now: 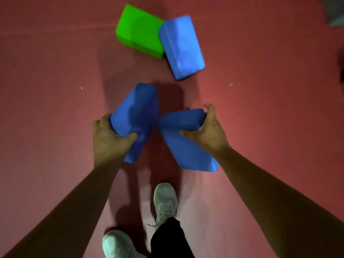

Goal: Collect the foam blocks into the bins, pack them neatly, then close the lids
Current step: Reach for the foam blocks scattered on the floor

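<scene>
Blue foam fills both hands. The left hand (109,138) grips the left blue foam block (137,112), a rectangular brick of soft foam. The thumb is curled over its near face and the fingers are wrapped round its left edge. This block is tilted, its far end pointing away from the person.

The right hand (208,131) grips the right blue foam block (182,146), a brick of the same shape. The thumb is laid across the broad top face and the fingers are hooked over the far right end. This block slants from the hand toward the near right. The inner corners of the two held blocks come together in the middle of the view; whether they actually touch I cannot tell.

Both blocks are held above the dull red floor (55,71), which shows dark shadows beneath them. Farther off, a bright green rectangular foam block (138,30) lies flat on the floor. A far blue foam block (181,45), also rectangular, lies just right of it, pressed against its right side and angled toward the near right.

At the near edge are two white laced sneakers (164,200), the right one stepping ahead under a black trouser leg (167,237).
</scene>
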Demonstrator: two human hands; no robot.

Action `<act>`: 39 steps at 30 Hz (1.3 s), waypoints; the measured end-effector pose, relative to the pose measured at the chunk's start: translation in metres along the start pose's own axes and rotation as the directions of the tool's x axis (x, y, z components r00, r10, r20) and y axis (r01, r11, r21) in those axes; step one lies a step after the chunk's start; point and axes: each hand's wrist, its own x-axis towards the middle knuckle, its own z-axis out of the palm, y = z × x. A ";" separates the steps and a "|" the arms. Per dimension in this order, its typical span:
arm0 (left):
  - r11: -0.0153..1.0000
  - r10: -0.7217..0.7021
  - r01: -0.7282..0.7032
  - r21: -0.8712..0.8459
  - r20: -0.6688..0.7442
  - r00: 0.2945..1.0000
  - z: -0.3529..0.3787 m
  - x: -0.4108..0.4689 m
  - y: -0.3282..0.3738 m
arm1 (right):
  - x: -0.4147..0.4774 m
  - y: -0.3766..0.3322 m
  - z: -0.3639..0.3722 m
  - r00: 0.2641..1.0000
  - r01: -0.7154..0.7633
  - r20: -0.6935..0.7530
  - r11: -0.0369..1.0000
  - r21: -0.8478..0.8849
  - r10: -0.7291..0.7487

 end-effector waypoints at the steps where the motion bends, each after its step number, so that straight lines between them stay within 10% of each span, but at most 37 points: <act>1: 1.000 0.028 -0.028 0.000 -0.003 1.000 -0.016 -0.002 0.027 | -0.010 -0.023 -0.025 0.998 0.032 -0.046 0.999 0.016 -0.031; 12: 0.944 0.319 -0.329 -0.035 -0.159 0.934 -0.260 -0.124 0.323 | -0.220 -0.275 -0.285 0.895 0.175 -0.441 0.961 0.212 -0.066; 20: 0.811 0.500 -0.539 -0.226 -0.208 0.840 -0.422 -0.255 0.383 | -0.432 -0.372 -0.363 0.718 0.311 -0.692 0.924 0.222 -0.075; 28: 0.645 0.688 -0.721 -0.254 -0.217 0.692 -0.475 -0.389 0.385 | -0.608 -0.350 -0.371 0.613 0.258 -0.788 0.928 0.267 0.056; 39: 0.442 0.897 -0.839 -0.317 0.148 0.417 -0.330 -0.616 0.438 | -0.825 -0.155 -0.423 0.330 0.072 -0.863 0.902 0.426 0.382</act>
